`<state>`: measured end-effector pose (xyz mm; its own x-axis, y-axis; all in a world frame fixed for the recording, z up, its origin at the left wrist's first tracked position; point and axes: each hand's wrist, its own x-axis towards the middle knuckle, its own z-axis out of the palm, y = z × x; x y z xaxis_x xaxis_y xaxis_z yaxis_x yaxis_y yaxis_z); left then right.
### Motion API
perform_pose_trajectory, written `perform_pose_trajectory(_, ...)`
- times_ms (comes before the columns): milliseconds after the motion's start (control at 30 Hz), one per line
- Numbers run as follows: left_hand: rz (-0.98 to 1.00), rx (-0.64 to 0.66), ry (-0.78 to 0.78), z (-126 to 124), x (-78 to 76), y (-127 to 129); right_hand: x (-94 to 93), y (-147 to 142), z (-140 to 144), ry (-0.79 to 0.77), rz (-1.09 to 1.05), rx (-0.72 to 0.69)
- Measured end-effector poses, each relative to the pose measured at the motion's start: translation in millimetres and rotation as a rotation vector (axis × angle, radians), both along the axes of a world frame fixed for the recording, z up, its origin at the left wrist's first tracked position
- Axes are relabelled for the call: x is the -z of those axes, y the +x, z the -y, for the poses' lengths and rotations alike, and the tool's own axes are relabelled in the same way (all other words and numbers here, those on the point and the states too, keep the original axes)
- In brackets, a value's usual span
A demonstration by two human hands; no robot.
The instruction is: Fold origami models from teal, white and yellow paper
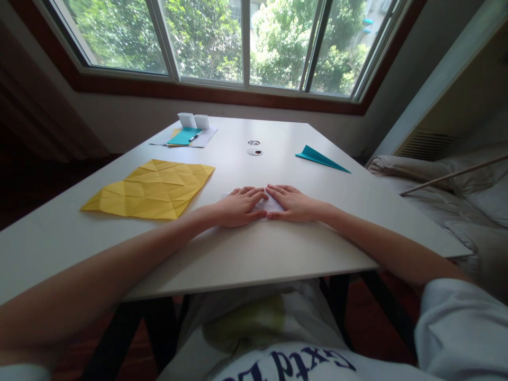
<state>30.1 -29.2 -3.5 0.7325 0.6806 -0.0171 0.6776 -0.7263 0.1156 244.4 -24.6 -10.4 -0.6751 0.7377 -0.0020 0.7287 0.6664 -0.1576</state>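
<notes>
Near the front edge of the table, a piece of white paper lies flat under both hands. My left hand rests palm down on its left part, fingers stretched out. From the other side, my right hand presses on the paper with its fingers extended. The two sets of fingertips almost meet over the middle. Most of the paper is hidden beneath the hands, so its full shape cannot be made out. Left of my left hand lies a creased sheet of yellow paper, unfolded.
A folded teal paper lies at the right of the white table. Farther back left are two small white paper boxes, a pen and teal sheet on other papers. Round cable-hole covers sit mid-table.
</notes>
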Motion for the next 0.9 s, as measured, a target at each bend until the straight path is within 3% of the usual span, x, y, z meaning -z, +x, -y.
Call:
perform_pose_trajectory(333, -0.049, 0.011, -0.113, -0.6, 0.2, -2.4, 2.8, 3.5, -2.0, -0.072, 0.004, 0.011)
perform_pose_trajectory(900, -0.075, 0.008, -0.144, 2.1, -2.2, -2.0, -5.7, 1.8, 2.2, -0.196, 0.02, 0.046)
